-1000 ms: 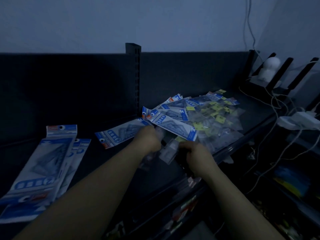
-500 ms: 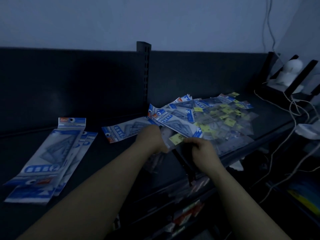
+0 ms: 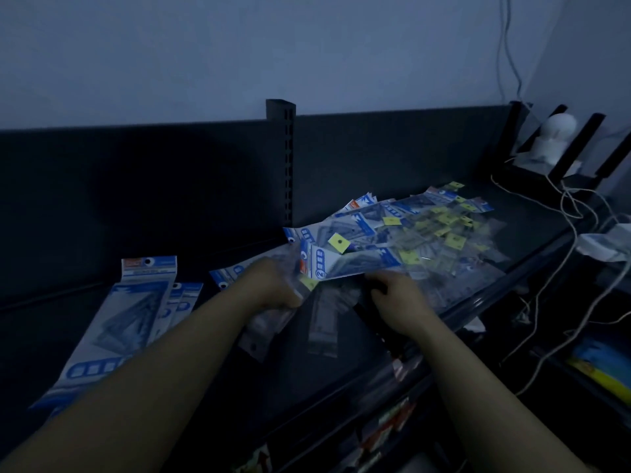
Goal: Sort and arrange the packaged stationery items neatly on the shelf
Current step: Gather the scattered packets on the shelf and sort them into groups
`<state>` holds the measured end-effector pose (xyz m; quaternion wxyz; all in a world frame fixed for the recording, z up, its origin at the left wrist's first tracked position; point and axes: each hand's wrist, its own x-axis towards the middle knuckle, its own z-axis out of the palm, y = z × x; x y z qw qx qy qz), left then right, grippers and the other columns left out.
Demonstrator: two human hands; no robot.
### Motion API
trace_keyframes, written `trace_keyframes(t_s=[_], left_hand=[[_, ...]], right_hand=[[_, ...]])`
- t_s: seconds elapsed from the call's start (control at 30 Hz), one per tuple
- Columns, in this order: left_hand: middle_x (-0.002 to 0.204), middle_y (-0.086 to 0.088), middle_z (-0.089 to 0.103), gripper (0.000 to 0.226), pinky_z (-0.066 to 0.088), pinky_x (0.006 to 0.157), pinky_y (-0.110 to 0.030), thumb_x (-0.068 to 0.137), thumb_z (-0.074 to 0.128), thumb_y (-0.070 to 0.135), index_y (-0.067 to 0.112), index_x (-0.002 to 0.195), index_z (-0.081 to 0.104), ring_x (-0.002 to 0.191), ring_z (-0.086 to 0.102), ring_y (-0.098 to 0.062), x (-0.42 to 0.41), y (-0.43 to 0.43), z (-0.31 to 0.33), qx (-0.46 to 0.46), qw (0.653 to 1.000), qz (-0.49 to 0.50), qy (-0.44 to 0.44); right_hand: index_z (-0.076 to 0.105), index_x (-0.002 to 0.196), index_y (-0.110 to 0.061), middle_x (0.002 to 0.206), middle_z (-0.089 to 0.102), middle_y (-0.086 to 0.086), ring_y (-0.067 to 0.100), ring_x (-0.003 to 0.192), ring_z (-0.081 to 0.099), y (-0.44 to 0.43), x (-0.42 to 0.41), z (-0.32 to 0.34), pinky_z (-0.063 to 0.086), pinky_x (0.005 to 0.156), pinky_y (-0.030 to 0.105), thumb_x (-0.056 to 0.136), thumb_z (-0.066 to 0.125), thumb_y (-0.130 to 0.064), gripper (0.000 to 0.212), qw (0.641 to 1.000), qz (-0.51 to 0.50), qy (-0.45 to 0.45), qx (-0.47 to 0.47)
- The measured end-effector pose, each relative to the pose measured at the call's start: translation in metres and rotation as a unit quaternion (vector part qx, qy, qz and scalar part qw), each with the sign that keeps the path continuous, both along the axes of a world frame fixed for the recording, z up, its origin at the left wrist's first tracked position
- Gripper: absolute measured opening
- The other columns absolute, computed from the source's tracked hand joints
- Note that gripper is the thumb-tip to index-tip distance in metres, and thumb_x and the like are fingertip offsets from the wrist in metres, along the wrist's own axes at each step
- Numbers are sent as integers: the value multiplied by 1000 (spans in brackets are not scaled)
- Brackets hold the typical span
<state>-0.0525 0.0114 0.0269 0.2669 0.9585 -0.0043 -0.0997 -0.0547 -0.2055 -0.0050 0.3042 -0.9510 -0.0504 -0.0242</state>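
Clutching clear packets in the left hand, with the right hand curled beside the heap on the shelf, grip unclear. Light, floppy, slippery: probably best pinched at header cards.

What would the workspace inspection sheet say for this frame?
Surface: dark shelf, dimly lit.
Job's things: blue packets stacked at left; mixed pile with yellow tags at right; one clear packet lying by the hands.
Clutter: nothing seen.
Hands: left hand grips clear packets; right hand curls round a dark long item, kind unclear.
Cables: white cables trail over the shelf's right end; wall cable above.
Surroundings: slotted upright; white round device on a black stand; white block; lower-shelf goods.
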Motion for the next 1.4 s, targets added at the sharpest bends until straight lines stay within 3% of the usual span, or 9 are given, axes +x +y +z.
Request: trace_keyframes(t_s=[0.17, 0.3, 0.43, 0.6, 0.7, 0.8, 1.2, 1.33, 1.4], left_hand=[[89, -18, 70, 41, 58, 64, -33, 84, 67, -1, 6, 123, 57, 66, 66, -24, 5, 29, -7, -326, 931, 101, 127], [106, -29, 63, 29, 59, 54, -37, 89, 57, -9, 5, 114, 53, 67, 63, -30, 3, 28, -13, -411, 889, 116, 164], [85, -21, 67, 14, 53, 54, -30, 80, 63, -6, -1, 93, 65, 65, 64, -28, 0, 19, -15, -314, 935, 123, 111], [82, -19, 68, 15, 50, 49, -25, 73, 74, -3, 0, 85, 66, 65, 63, -27, -2, 15, -7, -270, 950, 123, 99], [89, -21, 70, 23, 58, 62, -36, 71, 72, -8, -4, 92, 67, 77, 69, -33, -5, 17, -10, -324, 929, 136, 115], [92, -19, 71, 41, 59, 59, -35, 70, 71, -14, -6, 109, 63, 78, 70, -30, -9, 13, -16, -396, 897, 133, 142], [102, -17, 69, 57, 60, 67, -39, 60, 80, -7, 3, 112, 59, 86, 69, -29, -20, -13, -15, -394, 900, 143, 119], [92, -23, 70, 58, 58, 74, -53, 54, 78, -8, -3, 109, 59, 84, 70, -36, -12, -4, -14, -352, 919, 145, 104], [88, -27, 69, 49, 58, 74, -54, 64, 75, -12, -9, 110, 59, 80, 70, -38, -8, 9, -15, -355, 918, 146, 103]], right_hand=[[51, 136, -18, 140, 49, 6, 23, 122, 51, 6, 12, 10, 37, 94, 24, 95, 48, -11, 42, 1000, 26, 3, -12], [47, 139, -24, 149, 39, 1, 21, 132, 40, 10, 6, 19, 32, 100, 23, 97, 49, -21, 42, 976, 90, 81, -181], [53, 134, -28, 145, 44, -8, 10, 128, 44, 14, -14, 21, 31, 104, 20, 98, 45, -12, 40, 978, 140, 126, -86], [63, 124, -17, 123, 61, -5, -13, 91, 57, 27, -31, 13, 44, 77, 7, 95, 38, 4, 44, 989, 98, 81, 81], [58, 129, -14, 140, 50, 1, 16, 126, 48, 26, -29, 9, 38, 100, 22, 91, 34, 4, 48, 998, 53, 45, -5], [52, 136, -15, 153, 31, -7, 14, 141, 29, 36, -33, -1, 20, 103, 9, 89, 33, 8, 55, 991, 115, 63, -40], [48, 137, -9, 134, 43, -6, 4, 125, 35, 50, -39, 2, 20, 96, 2, 93, 36, 9, 49, 988, 135, 81, 8], [40, 143, -8, 153, 28, 2, 17, 142, 26, 36, -26, 3, 16, 109, 14, 90, 36, 10, 56, 992, 81, 98, -23], [57, 125, 0, 131, 53, 11, 22, 123, 49, 36, -22, 3, 33, 103, 19, 91, 41, 4, 38, 997, 24, 75, -6]])
